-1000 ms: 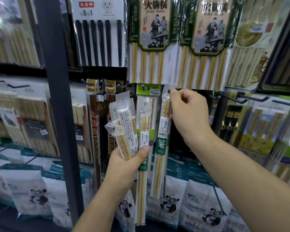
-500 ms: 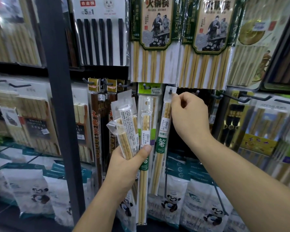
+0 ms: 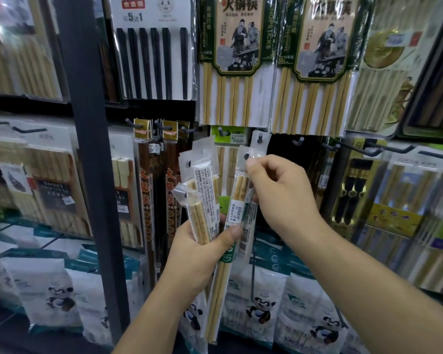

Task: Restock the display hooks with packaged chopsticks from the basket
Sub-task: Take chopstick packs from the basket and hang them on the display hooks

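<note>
My left hand grips a fanned bundle of slim clear packs of bamboo chopsticks in front of the display. My right hand pinches the top tab of the rightmost pack in that bundle, just below its hang hole. Right behind and above, another slim pack's clear tab hangs on a dark hook. To its right a bare hook sticks out. The basket is out of view.
A dark upright post stands left of my hands. Large bamboo chopstick packs and a black chopstick set hang above. Panda-printed bags line the bottom row. Further hooks with boxed sets project at the right.
My right hand let go of the pack it was threading onto the hook, dropped down and left, and now pinches the top of another pack in my left hand's bundle.
</note>
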`<state>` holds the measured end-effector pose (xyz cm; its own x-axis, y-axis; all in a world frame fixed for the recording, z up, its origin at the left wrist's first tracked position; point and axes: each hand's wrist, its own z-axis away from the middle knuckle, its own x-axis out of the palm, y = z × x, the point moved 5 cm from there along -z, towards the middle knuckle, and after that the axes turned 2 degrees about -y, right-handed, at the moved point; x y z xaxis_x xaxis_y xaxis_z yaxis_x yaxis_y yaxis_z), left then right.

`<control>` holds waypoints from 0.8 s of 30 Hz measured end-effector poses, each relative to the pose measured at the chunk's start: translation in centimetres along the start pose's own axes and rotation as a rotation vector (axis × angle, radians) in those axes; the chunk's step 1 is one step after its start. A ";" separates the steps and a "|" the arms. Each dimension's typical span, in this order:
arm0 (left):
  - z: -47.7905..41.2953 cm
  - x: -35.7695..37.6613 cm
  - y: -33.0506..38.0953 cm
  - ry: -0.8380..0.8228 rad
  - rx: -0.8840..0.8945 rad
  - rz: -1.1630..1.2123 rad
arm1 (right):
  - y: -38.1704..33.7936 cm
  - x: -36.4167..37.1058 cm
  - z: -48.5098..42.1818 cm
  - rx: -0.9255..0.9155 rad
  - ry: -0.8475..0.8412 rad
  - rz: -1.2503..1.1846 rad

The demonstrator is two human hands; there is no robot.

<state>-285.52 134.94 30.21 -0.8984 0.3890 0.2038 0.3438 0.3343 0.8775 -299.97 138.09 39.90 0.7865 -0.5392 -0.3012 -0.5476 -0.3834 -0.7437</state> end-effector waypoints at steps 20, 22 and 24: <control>-0.7 -0.6 -2.7 -0.026 -0.132 0.038 | 0.3 -1.3 -3.4 0.037 0.098 0.021; -0.7 -0.7 -2.7 -0.024 -0.125 0.030 | 0.6 -1.5 -3.3 0.029 0.096 0.061; -0.6 -0.6 -2.5 -0.034 -0.109 0.029 | 0.9 -1.6 -3.2 0.009 0.102 0.103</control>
<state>-285.98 133.35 28.20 -0.8778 0.4270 0.2169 0.3366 0.2279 0.9137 -302.59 136.19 41.66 0.6930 -0.6486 -0.3146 -0.6210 -0.3155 -0.7175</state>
